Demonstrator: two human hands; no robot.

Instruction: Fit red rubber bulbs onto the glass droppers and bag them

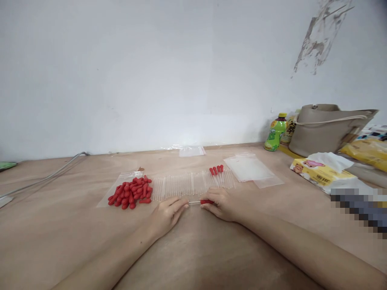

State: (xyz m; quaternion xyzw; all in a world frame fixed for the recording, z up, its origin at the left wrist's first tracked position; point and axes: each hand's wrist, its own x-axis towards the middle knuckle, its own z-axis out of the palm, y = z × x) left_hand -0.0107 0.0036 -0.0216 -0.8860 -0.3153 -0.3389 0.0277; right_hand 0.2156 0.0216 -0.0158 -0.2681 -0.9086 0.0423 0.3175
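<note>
My left hand (171, 213) pinches one end of a clear glass dropper tube (194, 202), which lies level just above the table. On the tube's other end, my right hand (220, 204) grips a red rubber bulb (206, 201); the fingers hide how far it sits on the glass. Beyond my hands stretches a row of clear glass tubes (181, 185). At its right end several tubes carry red bulbs (216, 169). Left of the row, a heap of loose red bulbs (130, 192) rests on a clear plastic bag (105, 197).
White plastic bags (249, 167) lie right of the row, another bag (192, 151) by the wall. Farther right stand a green drink bottle (275, 133), a grey-beige handbag (326, 129) and a yellow tissue pack (322, 173). A grey cable (57, 174) crosses the left side.
</note>
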